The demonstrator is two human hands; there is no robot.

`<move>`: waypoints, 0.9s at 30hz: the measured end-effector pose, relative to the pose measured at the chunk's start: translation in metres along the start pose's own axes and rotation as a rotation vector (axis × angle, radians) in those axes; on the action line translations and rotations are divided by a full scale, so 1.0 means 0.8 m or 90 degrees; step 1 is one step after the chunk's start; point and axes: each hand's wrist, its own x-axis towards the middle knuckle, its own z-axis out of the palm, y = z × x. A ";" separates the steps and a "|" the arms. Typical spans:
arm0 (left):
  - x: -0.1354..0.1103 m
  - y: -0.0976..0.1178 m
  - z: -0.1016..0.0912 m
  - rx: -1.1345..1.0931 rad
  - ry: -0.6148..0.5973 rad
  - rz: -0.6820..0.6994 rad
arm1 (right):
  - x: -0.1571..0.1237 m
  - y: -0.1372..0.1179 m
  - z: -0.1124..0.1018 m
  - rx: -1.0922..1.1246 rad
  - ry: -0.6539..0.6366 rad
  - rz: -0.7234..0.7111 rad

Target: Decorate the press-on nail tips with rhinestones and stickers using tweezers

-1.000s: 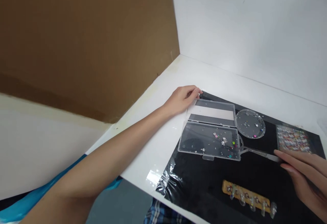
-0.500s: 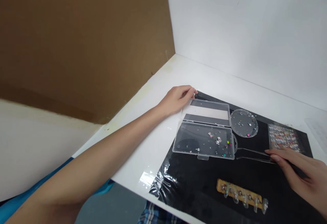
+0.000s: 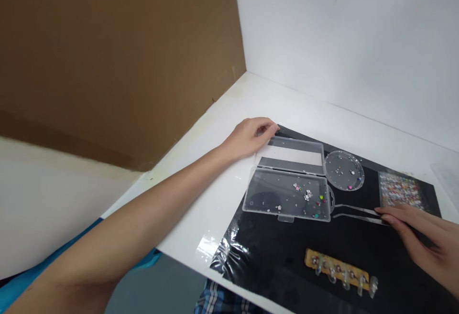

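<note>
My right hand (image 3: 419, 240) grips a pair of metal tweezers (image 3: 358, 209), its tips apart beside the right edge of an open clear plastic case (image 3: 265, 194). Small rhinestones and flower-shaped gems (image 3: 307, 195) lie scattered in the case's lower half. The lid, with a white strip across it, is folded back. My left hand (image 3: 253, 135) rests by the lid's upper left corner, at the corner of a black sheet (image 3: 265, 256). Its fingers are curled with the thumb pressed in; whatever they pinch, if anything, is hidden. A round clear dish (image 3: 344, 170) with more gems touches the case's right side.
In front lies a wooden strip (image 3: 335, 266) bearing several clear nail tips. A packet of multicoloured beads or gems (image 3: 399, 189) lies partly behind my right hand. A brown panel (image 3: 125, 65) and a white wall (image 3: 344, 41) border the white table (image 3: 222, 123).
The tweezers and my right hand have shifted very slightly, and the tweezer tips stay beside the case. My left hand stays at the sheet's corner, thumb moved a little. The view has tilted slightly.
</note>
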 end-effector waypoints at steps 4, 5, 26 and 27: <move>0.000 0.003 0.000 0.000 -0.001 -0.004 | 0.004 0.006 -0.003 -0.040 -0.009 -0.043; -0.001 0.003 -0.001 0.000 -0.001 -0.003 | 0.005 0.006 -0.003 -0.049 -0.009 -0.051; -0.001 0.004 0.000 0.003 -0.002 0.006 | 0.010 -0.023 -0.008 -0.055 0.023 -0.003; -0.001 0.004 0.000 0.003 -0.002 0.008 | 0.010 -0.025 -0.008 -0.050 0.020 0.003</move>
